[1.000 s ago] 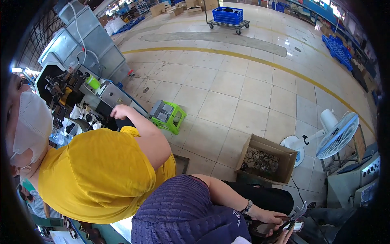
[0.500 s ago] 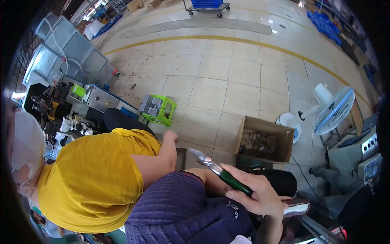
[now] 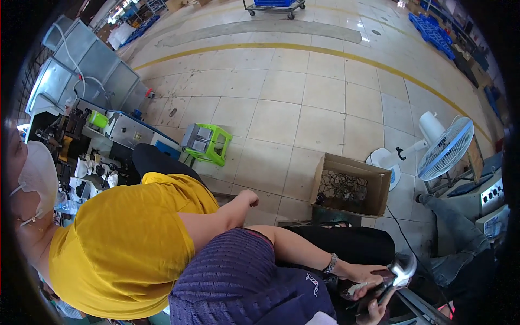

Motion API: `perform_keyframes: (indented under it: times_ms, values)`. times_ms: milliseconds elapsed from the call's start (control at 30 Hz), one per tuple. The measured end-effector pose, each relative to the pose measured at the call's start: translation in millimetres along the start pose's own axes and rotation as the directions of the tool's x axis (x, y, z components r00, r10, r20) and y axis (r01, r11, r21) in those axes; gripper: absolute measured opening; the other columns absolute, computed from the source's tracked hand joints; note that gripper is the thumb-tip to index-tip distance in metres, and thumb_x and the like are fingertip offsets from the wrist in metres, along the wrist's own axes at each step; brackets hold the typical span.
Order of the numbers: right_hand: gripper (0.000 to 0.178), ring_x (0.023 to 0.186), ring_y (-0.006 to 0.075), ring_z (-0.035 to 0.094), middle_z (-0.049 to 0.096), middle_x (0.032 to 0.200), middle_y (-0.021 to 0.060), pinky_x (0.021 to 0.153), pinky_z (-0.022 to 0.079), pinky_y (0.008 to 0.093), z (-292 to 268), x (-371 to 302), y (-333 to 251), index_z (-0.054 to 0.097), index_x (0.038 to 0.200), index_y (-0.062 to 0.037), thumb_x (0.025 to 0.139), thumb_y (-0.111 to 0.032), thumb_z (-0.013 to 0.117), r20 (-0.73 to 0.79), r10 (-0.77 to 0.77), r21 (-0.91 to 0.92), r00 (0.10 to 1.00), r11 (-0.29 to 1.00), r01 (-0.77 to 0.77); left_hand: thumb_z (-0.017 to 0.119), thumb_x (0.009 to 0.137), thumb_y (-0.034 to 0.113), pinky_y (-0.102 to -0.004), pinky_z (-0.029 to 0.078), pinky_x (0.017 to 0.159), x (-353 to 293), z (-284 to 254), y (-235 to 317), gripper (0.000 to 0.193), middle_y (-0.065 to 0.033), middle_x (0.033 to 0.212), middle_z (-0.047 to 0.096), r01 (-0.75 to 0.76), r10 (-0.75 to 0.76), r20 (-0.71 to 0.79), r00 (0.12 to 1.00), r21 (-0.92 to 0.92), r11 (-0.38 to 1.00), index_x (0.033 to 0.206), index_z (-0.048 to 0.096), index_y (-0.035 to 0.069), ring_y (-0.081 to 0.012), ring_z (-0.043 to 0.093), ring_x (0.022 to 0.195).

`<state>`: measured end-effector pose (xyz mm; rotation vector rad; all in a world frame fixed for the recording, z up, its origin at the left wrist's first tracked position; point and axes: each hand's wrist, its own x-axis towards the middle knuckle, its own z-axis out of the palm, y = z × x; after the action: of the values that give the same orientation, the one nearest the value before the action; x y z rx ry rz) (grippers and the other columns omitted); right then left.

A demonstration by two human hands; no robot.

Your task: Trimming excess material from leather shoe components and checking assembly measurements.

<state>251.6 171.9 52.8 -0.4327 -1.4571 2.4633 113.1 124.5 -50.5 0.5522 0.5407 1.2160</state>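
At the lower right, my left hand (image 3: pixel 364 275), with a metal-band watch (image 3: pixel 330 264) on its wrist, is closed around a dark reddish-brown, shoe-like piece (image 3: pixel 346 288) that shows a whitish patch. Just below it, my right hand (image 3: pixel 375 311) is curled on pliers whose shiny metal head (image 3: pixel 403 269) lies at the far end of the piece. The hands and the piece hide the green handle. Whether the jaws grip the edge of the piece cannot be made out.
A person in a yellow shirt (image 3: pixel 122 244) sits close on my left, beside a machine (image 3: pixel 127 130). Ahead are a green stool (image 3: pixel 216 146), a carton of tangled dark scraps (image 3: pixel 355 181) and a white-blue fan (image 3: pixel 447 149). Dark metal bars (image 3: pixel 417 306) stand near my hands.
My right hand has brought the pliers down and right, from above my lap to the shoe-like piece. My left hand and watch have come into sight. The neighbour's forearm has shifted right.
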Motion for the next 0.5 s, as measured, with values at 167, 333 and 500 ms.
perform_keyframes:
  times_ms: [167, 333, 500]
  values:
    - [0.063, 0.068, 0.0173, 0.048, 0.052, 0.081, 0.0083, 0.06, 0.042, 0.0327, 12.5, -9.0, -24.9, 0.031, 0.141, -0.0057, 0.094, -0.034, 0.06, -0.319, 0.044, -0.09, 0.947, 0.993, -0.077, 0.048, 0.097, 0.047, -0.0404, 0.034, 0.107, 9.5, -7.5, -12.6, 0.071, -0.0171, 0.143, 0.039, -0.097, 0.092, 0.058, 0.994, 0.084, 0.992, 0.152, 0.016, 0.015, -0.0275, 0.04, 0.131]
    - [0.059, 0.068, 0.0149, 0.047, 0.052, 0.083, 0.0068, 0.06, 0.042, 0.0278, 17.3, -7.3, -24.5, 0.035, 0.139, -0.0087, 0.094, -0.039, 0.058, -0.464, 0.0, -0.099, 0.886, 0.994, -0.052, 0.045, 0.1, 0.041, -0.0407, 0.036, 0.105, 14.2, -4.4, -17.0, 0.065, -0.0172, 0.141, 0.041, -0.095, 0.095, 0.009, 0.995, 0.131, 0.987, 0.152, 0.016, 0.015, -0.0264, 0.042, 0.129]
    - [0.052, 0.069, 0.0161, 0.048, 0.053, 0.085, 0.0073, 0.061, 0.042, 0.0281, 22.8, -1.9, -17.1, 0.037, 0.138, -0.0109, 0.096, -0.034, 0.056, -0.564, 0.008, -0.047, 0.825, 0.998, -0.042, 0.042, 0.102, 0.031, -0.0398, 0.046, 0.095, 7.2, 3.0, -6.5, 0.061, -0.015, 0.12, 0.057, -0.056, 0.056, -0.005, 0.998, 0.0, 0.998, 0.152, 0.012, 0.014, -0.023, 0.058, 0.107]
